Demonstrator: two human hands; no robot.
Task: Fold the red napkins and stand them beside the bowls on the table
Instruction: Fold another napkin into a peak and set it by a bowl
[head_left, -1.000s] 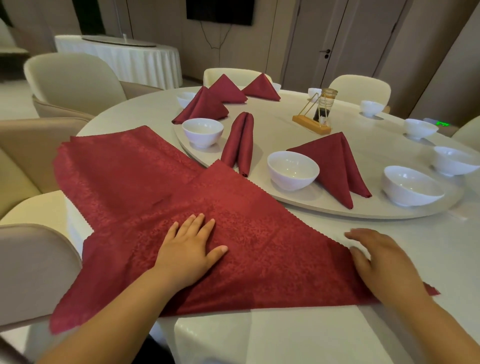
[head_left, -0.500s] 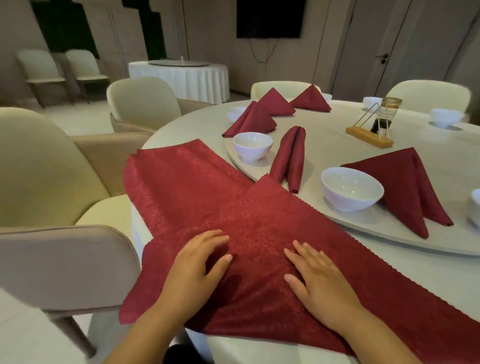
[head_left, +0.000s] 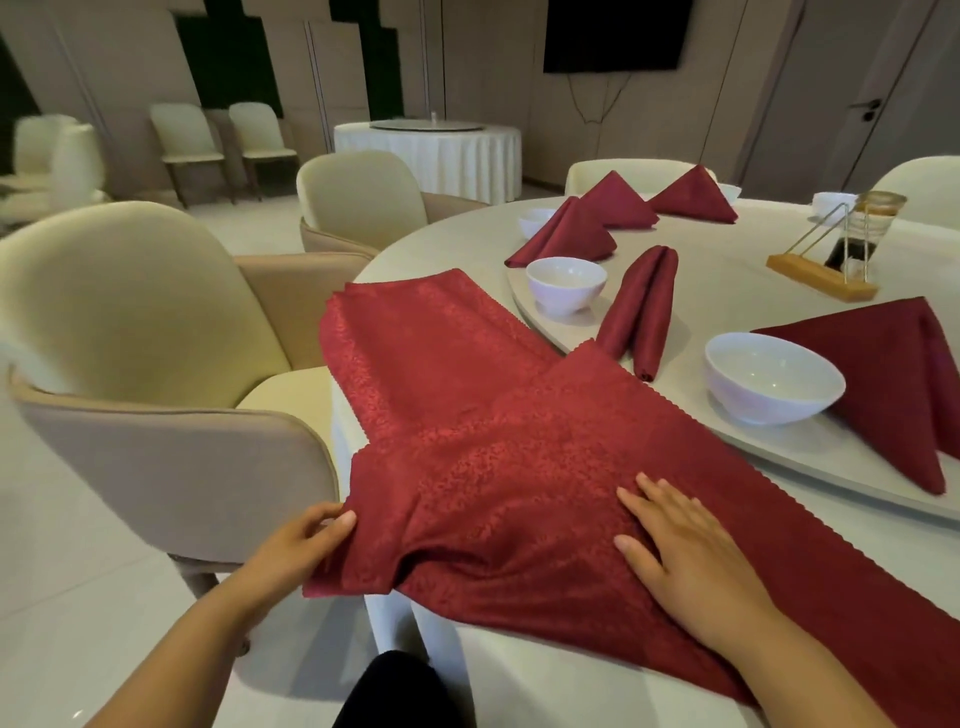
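step in hand: folding the red napkin (head_left: 519, 467); judged an early fold, nothing shaped to stand yet.
napkin location: flat at the near edge of the table (head_left: 545, 670), left corner past the edge, overlapping a second napkin (head_left: 426, 338).
left hand (head_left: 306, 540): thumb and fingers pinch the overhanging corner.
right hand (head_left: 685, 540): flat, fingers straight, pressing the cloth; grips nothing.
technique: use the right palm as anchor, carry the corner across taut, match edges, then smooth the crease.
near bowl (head_left: 769, 384): looks empty; a folded napkin (head_left: 883, 374) just beside it.
far bowl (head_left: 566, 286): looks empty.
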